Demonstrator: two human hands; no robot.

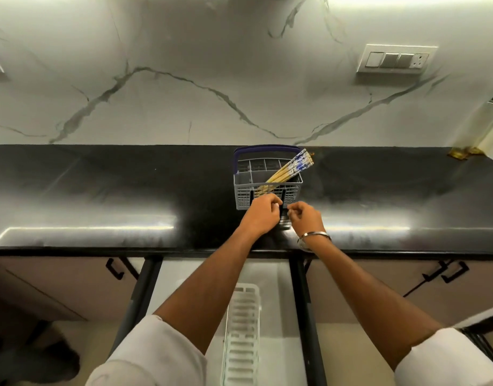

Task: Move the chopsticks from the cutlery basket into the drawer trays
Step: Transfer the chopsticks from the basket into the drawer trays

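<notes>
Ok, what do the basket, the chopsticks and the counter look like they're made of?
Basket: likely grey plastic, matte moulded grid walls. Chopsticks: probably bamboo or wood, tan shafts, blue-and-white patterned tops. Counter: looks like polished black stone, with mirror-like glare.

One basket [268, 188]; one tray [242, 334]; two hands [263, 212]

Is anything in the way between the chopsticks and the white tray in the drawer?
Only the basket's own walls. The chopsticks lean inside the cutlery basket, so they must lift out first. Both hands, left hand and right hand, sit just in front. Below, the white tray lies uncovered.
</notes>
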